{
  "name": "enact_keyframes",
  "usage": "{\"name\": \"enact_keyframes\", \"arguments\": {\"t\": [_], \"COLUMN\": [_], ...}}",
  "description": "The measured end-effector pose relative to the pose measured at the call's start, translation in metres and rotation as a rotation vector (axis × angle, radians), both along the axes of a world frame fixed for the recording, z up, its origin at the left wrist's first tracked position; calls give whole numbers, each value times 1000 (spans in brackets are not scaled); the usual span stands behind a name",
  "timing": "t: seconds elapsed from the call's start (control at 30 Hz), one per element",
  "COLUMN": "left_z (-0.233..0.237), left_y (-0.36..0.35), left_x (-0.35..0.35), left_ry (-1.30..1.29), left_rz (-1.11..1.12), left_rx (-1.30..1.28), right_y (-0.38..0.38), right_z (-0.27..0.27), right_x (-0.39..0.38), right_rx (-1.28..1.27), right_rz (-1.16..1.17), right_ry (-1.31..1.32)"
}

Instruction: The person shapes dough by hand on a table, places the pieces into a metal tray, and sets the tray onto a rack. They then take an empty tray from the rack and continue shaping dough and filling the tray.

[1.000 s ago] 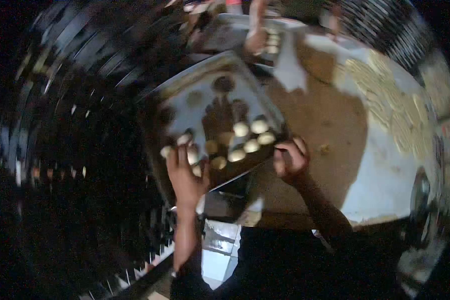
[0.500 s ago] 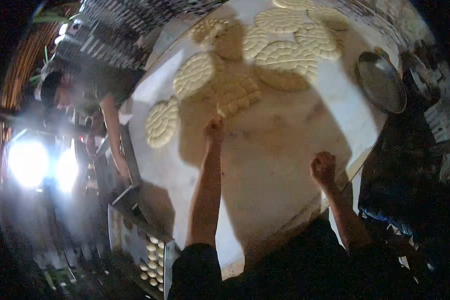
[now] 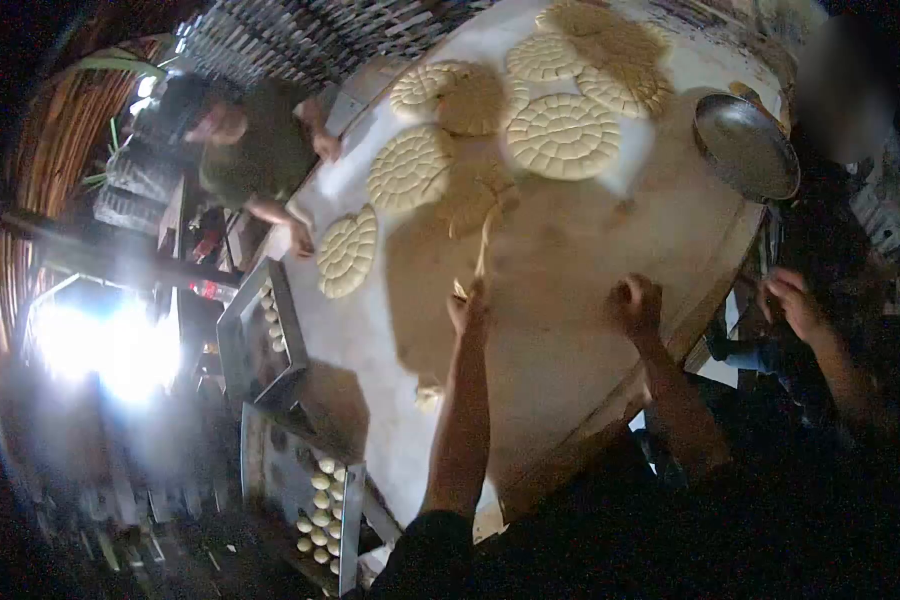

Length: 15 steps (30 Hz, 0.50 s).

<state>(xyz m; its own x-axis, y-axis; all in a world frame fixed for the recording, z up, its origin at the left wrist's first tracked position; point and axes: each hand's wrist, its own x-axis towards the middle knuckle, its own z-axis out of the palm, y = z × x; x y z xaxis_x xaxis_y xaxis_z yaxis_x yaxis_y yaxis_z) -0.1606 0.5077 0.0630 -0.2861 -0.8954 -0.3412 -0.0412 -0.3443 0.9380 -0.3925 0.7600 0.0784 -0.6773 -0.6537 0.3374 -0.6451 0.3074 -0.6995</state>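
Observation:
My left hand (image 3: 470, 308) is closed on the near end of a thin dough strip (image 3: 486, 243). The strip stretches away over the table towards a cut dough round (image 3: 470, 200) lying in shadow. Over the table's right side, my right hand (image 3: 638, 305) is curled into a fist; what it holds, if anything, is hidden. A small dough scrap (image 3: 428, 394) lies left of my left forearm. Beyond my hands are several flat dough rounds scored into segments, among them a large one (image 3: 563, 137), one to its left (image 3: 410, 168) and a smaller one (image 3: 347, 252).
A dark round pan (image 3: 746, 146) rests at the table's far right. At the left edge stand two metal trays, the upper (image 3: 292, 325) and lower (image 3: 352, 530), with dough balls. One person (image 3: 260, 135) works at the left; another person's hand (image 3: 792, 302) is at the right.
My left hand has drawn back towards me and slightly right, with the dough strip now trailing from it. The person at the left has moved up the table; another person's hand has appeared at the right.

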Motion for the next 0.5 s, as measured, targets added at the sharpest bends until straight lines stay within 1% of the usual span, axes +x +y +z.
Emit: {"name": "enact_keyframes", "arguments": {"t": [0.03, 0.1, 0.17, 0.2, 0.27, 0.37, 0.4, 0.43, 0.47, 0.5], "left_z": [1, 2, 3, 0, -13, -34, -42, -42, -43, -45], "left_y": [27, 88, 146, 165, 199, 239, 240, 245, 242, 241], "left_x": [17, 57, 99, 122, 167, 227, 251, 274, 296, 318], "left_ry": [7, 217, 315, 251, 109, 377, 53, -103, -158, -95], "left_rz": [40, 9, 18, -15, -80, 80, -28, -48, -22, 50], "left_rx": [90, -10, -67, -141, -277, -39, -332, -483, -525, -416], "right_y": [-1, -6, -3, -4, 4, 24, 31, 37, 36, 32], "right_z": [2, -9, -26, -38, -39, -10, -9, -8, -21, -40], "right_x": [10, 39, 94, 129, 213, 365, 381, 397, 400, 400], "right_rx": [-37, -106, -119, 90, 306, 303, 232, 161, 22, -118], "right_rz": [-26, -66, 278, 455, 529, 207, 193, 182, 270, 355], "right_ry": [-20, -59, -70, -99, -159, -262, -286, -308, -335, -364]}}
